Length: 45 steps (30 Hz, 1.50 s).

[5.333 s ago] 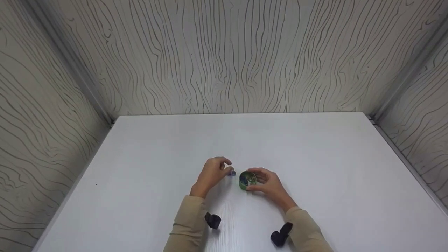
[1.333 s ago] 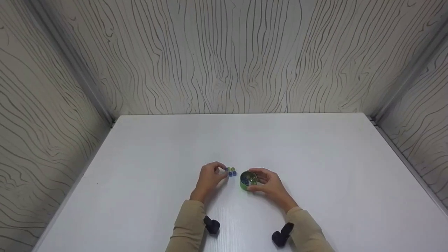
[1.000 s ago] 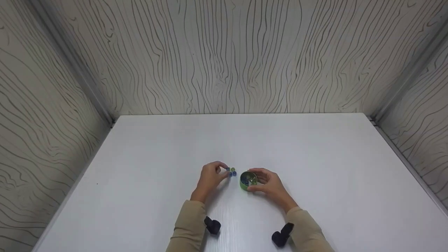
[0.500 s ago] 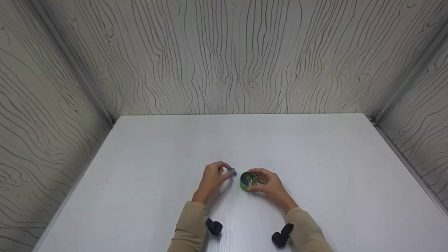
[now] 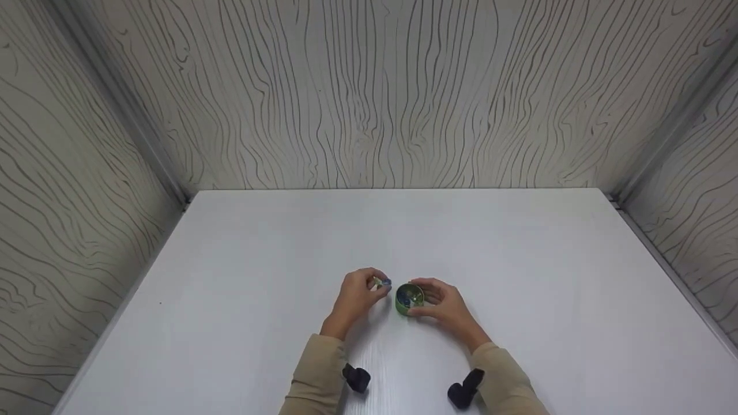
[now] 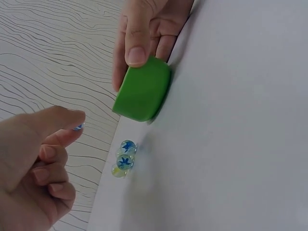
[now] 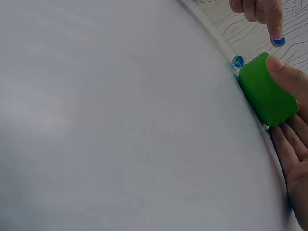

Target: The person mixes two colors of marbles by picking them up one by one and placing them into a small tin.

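My left hand [image 5: 358, 294] pinches a clear marble with blue in it [image 7: 278, 41] between thumb and fingertip; in the left wrist view only a sliver of this marble [image 6: 79, 127] shows. Its other fingers curl toward the palm. Several blue and yellow patterned glass marbles [image 6: 125, 162] sit close together on the table, below the left hand and beside a small green bowl [image 6: 144, 91]. My right hand [image 5: 444, 302] grips the bowl from the right, thumb on the near side and fingers behind. More marbles, dark blue and greenish, show inside it in the head view.
The white table [image 5: 248, 248] is bounded by wood-grain-patterned panels [image 5: 369, 104] at the back and sides. A black wrist camera [image 5: 356, 378] sits on the left sleeve, another black camera [image 5: 461, 395] on the right one.
Over the last second my left hand has shifted right toward the bowl, with a blue marble at its fingertips now over the cluster. My right hand and the bowl stay almost still.
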Tool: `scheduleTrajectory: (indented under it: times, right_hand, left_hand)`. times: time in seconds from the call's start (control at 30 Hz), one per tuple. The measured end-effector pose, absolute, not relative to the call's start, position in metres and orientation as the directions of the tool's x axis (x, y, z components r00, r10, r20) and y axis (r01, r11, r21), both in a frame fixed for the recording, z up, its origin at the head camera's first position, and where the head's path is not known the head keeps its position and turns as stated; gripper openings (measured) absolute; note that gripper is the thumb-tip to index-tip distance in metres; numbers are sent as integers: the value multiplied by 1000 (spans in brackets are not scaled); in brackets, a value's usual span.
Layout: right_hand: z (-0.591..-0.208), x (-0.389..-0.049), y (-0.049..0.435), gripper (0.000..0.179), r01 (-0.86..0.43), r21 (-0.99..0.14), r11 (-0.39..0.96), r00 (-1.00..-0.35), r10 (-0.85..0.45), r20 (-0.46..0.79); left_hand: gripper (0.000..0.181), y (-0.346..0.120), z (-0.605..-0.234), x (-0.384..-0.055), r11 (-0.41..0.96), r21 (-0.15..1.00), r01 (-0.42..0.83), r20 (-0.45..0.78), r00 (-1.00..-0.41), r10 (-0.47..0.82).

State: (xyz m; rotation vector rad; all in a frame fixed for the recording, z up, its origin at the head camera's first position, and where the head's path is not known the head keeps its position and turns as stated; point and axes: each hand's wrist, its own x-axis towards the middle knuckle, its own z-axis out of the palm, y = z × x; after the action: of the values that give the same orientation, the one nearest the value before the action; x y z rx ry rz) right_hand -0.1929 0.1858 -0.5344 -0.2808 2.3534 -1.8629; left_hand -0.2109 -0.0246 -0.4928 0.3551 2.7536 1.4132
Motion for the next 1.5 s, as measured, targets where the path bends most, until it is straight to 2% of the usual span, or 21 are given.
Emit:
scheduleTrajectory:
  times: [0.37,0.97,1.5]
  right_hand:
    - [-537,-192,185,63,-59,-963,265,-979,-204,4]
    - [-537,-192,186,62,-76,-968,240,-976,-216,23]
    - [-537,-192,186,61,-70,-969,238,-976,-216,17]
  left_hand:
    - [14,-21,-487,-207,564,798,212,88,-967,239]
    - [13,-16,-484,-206,521,806,280,131,-943,305]
    - [13,-7,-486,-207,562,784,265,91,-944,317]
